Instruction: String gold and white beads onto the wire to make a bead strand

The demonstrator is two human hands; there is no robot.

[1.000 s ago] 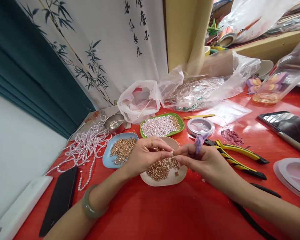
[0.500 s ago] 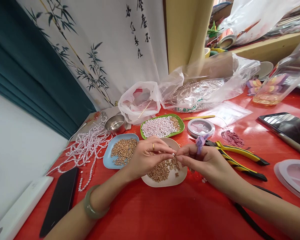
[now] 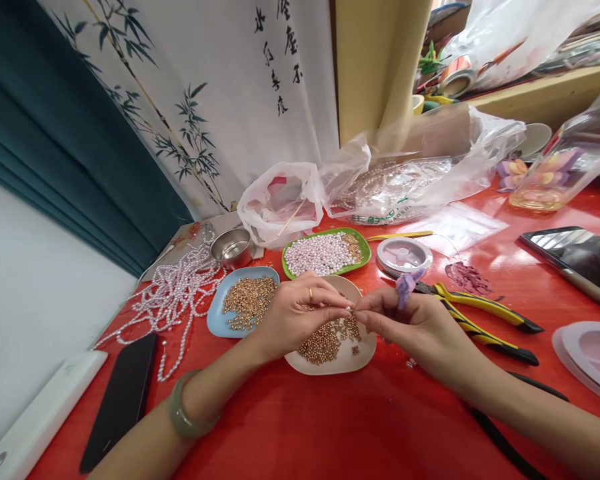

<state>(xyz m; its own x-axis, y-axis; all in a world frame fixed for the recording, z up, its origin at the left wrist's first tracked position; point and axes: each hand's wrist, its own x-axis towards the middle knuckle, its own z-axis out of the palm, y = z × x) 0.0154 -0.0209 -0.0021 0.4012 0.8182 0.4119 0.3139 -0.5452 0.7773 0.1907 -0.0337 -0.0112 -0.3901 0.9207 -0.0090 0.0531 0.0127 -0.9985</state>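
Over the cream plate (image 3: pixel 330 369) of gold beads (image 3: pixel 320 343), my two hands meet fingertip to fingertip. My left hand (image 3: pixel 297 310) pinches a tiny white pearl bead (image 3: pixel 349 309) between thumb and forefinger. Thumb and forefinger of my right hand (image 3: pixel 420 323) are pressed together right beside that bead; what they grip is too small to make out. A fuzzy purple piece (image 3: pixel 407 287) sits at the right hand's fingers. Behind the hands lies a green tray (image 3: pixel 365 261) of white and gold beads. To the left is a blue plate (image 3: pixel 215 313) with more gold beads.
Pearl strands (image 3: pixel 180 287), a metal bowl (image 3: pixel 231 248) and a dark phone (image 3: pixel 123 400) lie left. Yellow-black pliers (image 3: pixel 485 313), a spool (image 3: pixel 404 257), another phone (image 3: pixel 577 257) and a bottle (image 3: pixel 555 180) are right. Plastic bags (image 3: pixel 280 207) line the back.
The whole view has shifted very slightly. Both hands keep the same pinch over the cream plate.
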